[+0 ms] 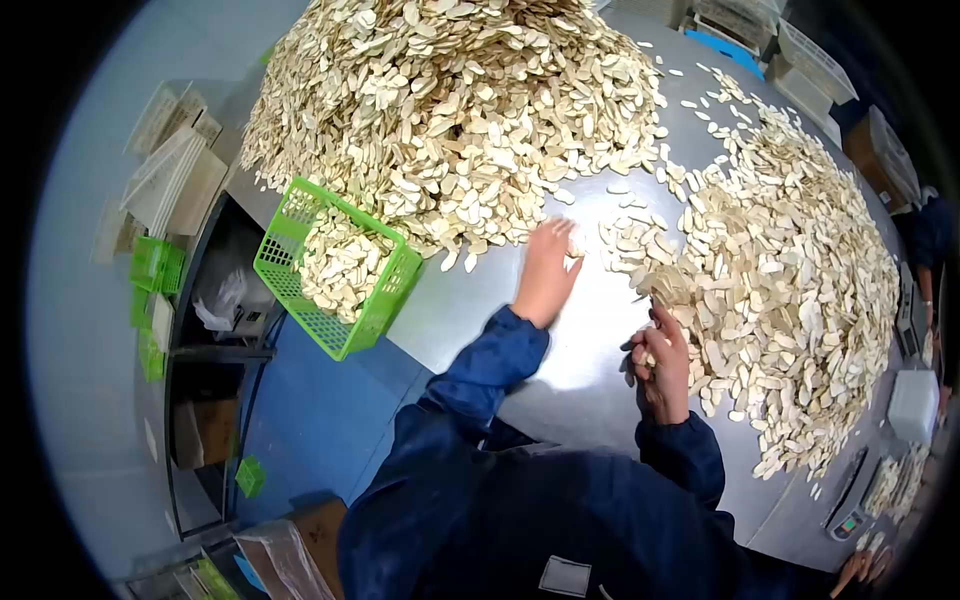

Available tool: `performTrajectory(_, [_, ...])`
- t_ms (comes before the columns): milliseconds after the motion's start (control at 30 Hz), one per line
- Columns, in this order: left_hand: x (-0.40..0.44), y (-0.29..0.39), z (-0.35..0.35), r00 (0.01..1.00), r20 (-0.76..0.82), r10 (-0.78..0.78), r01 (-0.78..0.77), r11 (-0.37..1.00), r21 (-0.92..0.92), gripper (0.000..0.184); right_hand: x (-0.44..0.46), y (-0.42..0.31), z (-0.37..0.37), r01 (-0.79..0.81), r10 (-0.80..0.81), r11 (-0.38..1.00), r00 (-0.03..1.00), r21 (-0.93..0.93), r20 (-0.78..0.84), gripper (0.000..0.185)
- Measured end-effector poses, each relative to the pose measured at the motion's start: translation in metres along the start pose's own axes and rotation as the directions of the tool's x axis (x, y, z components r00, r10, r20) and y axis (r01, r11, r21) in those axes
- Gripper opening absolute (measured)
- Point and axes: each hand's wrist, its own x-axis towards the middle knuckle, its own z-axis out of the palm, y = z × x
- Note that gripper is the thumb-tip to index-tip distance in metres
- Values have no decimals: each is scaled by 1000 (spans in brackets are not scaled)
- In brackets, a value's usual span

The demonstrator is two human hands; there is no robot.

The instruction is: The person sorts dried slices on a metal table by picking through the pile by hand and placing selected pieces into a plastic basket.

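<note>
Reaching over the metal table (460, 305), the left hand (546, 270) is at the near edge of the large heap of pale slices (450, 120), on the side toward the smaller heap (790, 290). Its fingers are partly spread, thumb apart, with one pale slice (577, 241) beside them; whether they grip it, cannot tell. Right hand (664, 365): palm side partly visible, lower fingers curled around a few small slices (650, 357), index finger extended toward the left edge of the smaller heap. Loose slices lie scattered between the heaps. Green plastic basket (397, 290), perforated walls, stands at the table's left edge beside the large heap, partly filled with slices. Lower right: digital scale (849, 510) near the smaller heap; a co-worker's hand (852, 568) is just beyond it, well apart from the right hand.
</note>
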Motion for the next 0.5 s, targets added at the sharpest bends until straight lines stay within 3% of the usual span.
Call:
performTrajectory(100, [21, -37, -12, 996, -41, -83, 92, 908, 409, 58, -11, -4, 9, 35, -35, 999, 998, -2, 48, 54])
performTrajectory(167, [24, -44, -15, 992, 58, -114, 73, 873, 482, 62, -19, 5, 23, -40, 42, 999, 982, -16, 184, 48])
performTrajectory(233, [15, -37, -25, 974, 210, -88, 4, 928, 372, 54, -26, 11, 36, -170, 194, 980, 919, -99, 343, 45])
performTrajectory(300, [-1, -36, -38, 938, 347, 1, -18, 999, 44, 46, -24, 27, 36, -238, 252, 968, 881, -85, 400, 41])
performTrajectory(333, [-9, -28, -46, 964, 259, 54, -27, 994, -104, 37, -20, 33, 32, -220, 240, 971, 879, -96, 412, 38])
performTrajectory(367, [-15, -23, -62, 972, 232, 29, -9, 996, -86, 33, -16, 37, 27, -222, 226, 973, 878, -60, 423, 35])
performTrajectory(433, [-32, -42, -80, 981, 101, -163, 185, 943, -277, 28, -12, 37, 20, -202, 190, 979, 884, -19, 427, 33])
performTrajectory(500, [-45, -54, -97, 943, -11, -332, 322, 921, -219, 24, -9, 35, 14, -219, 200, 976, 880, -6, 430, 32])
